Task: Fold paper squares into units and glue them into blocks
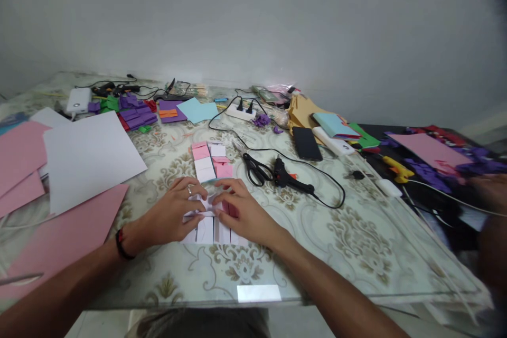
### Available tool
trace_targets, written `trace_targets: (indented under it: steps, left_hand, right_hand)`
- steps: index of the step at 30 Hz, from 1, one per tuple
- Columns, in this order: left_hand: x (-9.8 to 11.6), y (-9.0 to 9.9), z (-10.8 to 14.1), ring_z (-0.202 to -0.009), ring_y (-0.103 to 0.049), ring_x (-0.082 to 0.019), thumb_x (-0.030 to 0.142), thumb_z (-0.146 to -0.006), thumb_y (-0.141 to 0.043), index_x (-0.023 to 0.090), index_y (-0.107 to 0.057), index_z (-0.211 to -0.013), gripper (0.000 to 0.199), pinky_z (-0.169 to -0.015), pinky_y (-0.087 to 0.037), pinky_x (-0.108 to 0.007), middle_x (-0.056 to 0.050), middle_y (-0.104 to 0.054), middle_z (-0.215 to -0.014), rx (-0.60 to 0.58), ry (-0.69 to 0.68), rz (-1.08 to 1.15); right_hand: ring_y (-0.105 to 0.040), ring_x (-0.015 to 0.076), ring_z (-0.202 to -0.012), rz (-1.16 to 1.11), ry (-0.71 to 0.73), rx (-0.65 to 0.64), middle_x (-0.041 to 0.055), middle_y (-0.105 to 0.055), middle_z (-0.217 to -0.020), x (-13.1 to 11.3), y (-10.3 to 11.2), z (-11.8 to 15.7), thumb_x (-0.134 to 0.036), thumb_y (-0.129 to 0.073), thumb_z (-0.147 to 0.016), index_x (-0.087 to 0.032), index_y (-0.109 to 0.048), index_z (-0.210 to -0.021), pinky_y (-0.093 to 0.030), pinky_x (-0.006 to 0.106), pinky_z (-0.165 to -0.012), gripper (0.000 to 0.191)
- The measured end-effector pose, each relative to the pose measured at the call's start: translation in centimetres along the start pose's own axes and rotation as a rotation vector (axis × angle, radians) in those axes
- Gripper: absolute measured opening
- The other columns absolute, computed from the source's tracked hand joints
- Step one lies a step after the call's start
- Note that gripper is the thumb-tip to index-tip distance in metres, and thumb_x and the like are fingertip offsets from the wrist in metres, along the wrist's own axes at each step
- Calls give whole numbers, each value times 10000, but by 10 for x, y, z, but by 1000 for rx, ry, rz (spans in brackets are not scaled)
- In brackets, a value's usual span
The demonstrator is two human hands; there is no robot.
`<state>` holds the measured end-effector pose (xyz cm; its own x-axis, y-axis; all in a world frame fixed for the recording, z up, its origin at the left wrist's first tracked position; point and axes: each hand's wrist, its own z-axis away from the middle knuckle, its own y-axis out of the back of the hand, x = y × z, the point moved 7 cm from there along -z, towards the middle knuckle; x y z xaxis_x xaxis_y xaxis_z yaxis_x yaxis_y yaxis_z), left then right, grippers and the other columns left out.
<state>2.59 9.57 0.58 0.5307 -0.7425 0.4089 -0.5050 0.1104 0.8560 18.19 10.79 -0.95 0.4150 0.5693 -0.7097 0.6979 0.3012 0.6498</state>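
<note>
At the front middle of the table, my left hand [178, 210] curls its fingers onto a small folded white paper piece. My right hand [249, 215] pinches the same piece from the other side, its fingertips facing the left ones. Beneath both hands lie white paper strips [205, 231] side by side; the fingers hide part of them. Just beyond, pink and white folded paper pieces [204, 162] stand in two columns. To their right are black-handled scissors [258, 170] and a black glue gun [293, 178] with its cord.
Large white [91, 161] and pink sheets [75, 237] cover the left side. Purple folded papers [137, 115], a white power strip [241, 112] and a black phone [307, 143] lie farther back. At the right, another person's blurred arm [493, 243] is near a yellow glue gun [399, 170].
</note>
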Motion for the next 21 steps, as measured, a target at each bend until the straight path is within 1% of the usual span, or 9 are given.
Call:
trace_targets:
  steps: [3, 6, 11, 18, 21]
  left_hand:
    - [2, 1, -1, -1205, -552, -284, 161, -927, -628, 219, -715, -899, 107, -1062, -388, -498, -49, -722, -1123, -1, -1, -10]
    - [2, 0, -1, -1220, -538, -300, 147, -885, -649, 228, -710, -899, 102, -1091, -358, -531, -49, -723, -1107, -9, 10, -35]
    - [3, -3, 0, -1282, -502, -325, 167, -875, -652, 236, -730, -945, 125, -1130, -323, -579, -71, -692, -1201, -38, 27, -71]
    - [2, -6, 1, -1336, -479, -340, 175, -878, -646, 233, -729, -956, 128, -1159, -293, -604, -81, -679, -1278, -44, 29, -95]
    - [2, -6, 1, -1346, -473, -343, 170, -879, -643, 230, -735, -967, 140, -1163, -293, -601, -83, -678, -1297, -49, 22, -92]
  right_hand:
    - [-509, 286, -1281, 53, 19, 14, 111, -572, -1352, -2, 1, -1, -207, -673, -936, -236, -682, -1026, -427, 531, -1129, 95]
    - [-515, 285, -1261, 84, 36, 9, 109, -590, -1345, -3, 1, -1, -218, -665, -941, -229, -671, -987, -438, 517, -1110, 48]
    - [-505, 289, -1246, 133, 25, -14, 114, -590, -1340, -2, 0, -1, -216, -653, -941, -216, -644, -940, -451, 513, -1090, 9]
    - [-525, 286, -1211, 141, -7, -38, 120, -577, -1298, -2, 1, -1, -290, -637, -979, -217, -630, -948, -476, 504, -1057, 79]
    - [-533, 282, -1192, 138, -6, -46, 118, -581, -1282, -1, 1, -1, -312, -635, -986, -221, -647, -1006, -474, 505, -1058, 95]
